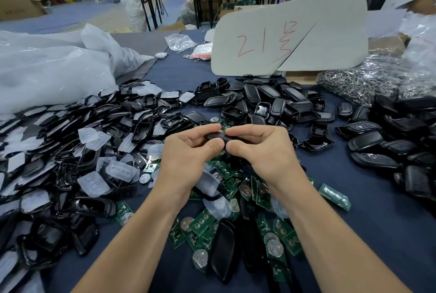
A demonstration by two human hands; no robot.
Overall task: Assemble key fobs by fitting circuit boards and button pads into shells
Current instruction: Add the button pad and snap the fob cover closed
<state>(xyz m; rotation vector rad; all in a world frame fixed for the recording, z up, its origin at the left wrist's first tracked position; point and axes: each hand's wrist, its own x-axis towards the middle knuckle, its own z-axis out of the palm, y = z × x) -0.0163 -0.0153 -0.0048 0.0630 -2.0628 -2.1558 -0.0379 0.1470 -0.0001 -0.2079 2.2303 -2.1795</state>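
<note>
Above the middle of the table, my left hand (188, 151) and my right hand (262, 149) both grip one black key fob (218, 137), thumbs and forefingers pinching it from either side. Most of the fob is hidden by my fingers. Beneath my hands lies a heap of green circuit boards (212, 224) with round coin cells. To the left spreads a pile of black shell frames (94, 151) mixed with translucent button pads (94, 183). Black shell backs (266, 101) are heaped behind my hands.
A stack of closed black fobs (387, 149) lies at the right. Behind it sits a bag of metal key rings (368, 85). A grey board (290, 35) with red writing stands at the back. White plastic bags (54, 66) fill the far left. A person's arm (420, 2) shows at the top right.
</note>
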